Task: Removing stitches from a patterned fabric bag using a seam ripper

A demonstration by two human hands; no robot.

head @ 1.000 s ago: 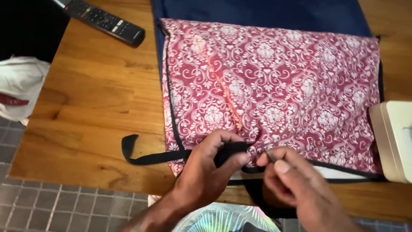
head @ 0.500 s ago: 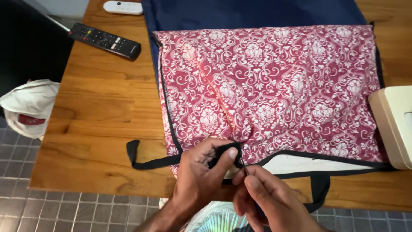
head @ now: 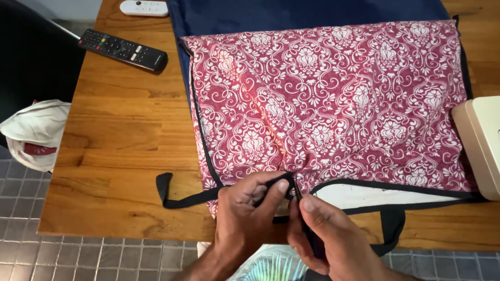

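A red cloth with a white damask print (head: 333, 99) lies spread on the wooden table (head: 125, 151), edged with black binding, over a dark blue cloth (head: 291, 13). At its near edge my left hand (head: 250, 218) pinches the black binding strap (head: 182, 198) between thumb and fingers. Right beside it, my right hand (head: 323, 234) grips the same black edge, thumb on top. A white lining (head: 385, 195) shows under the near hem.
A black remote (head: 122, 49) and a white remote (head: 144, 7) lie at the table's far left. A cream box-like machine (head: 482, 140) stands at the right edge. A white bag (head: 31, 132) sits on the grey tiled floor at left.
The view has shifted, bringing the white remote into sight. Both hands have closed together on the black binding at the near hem.
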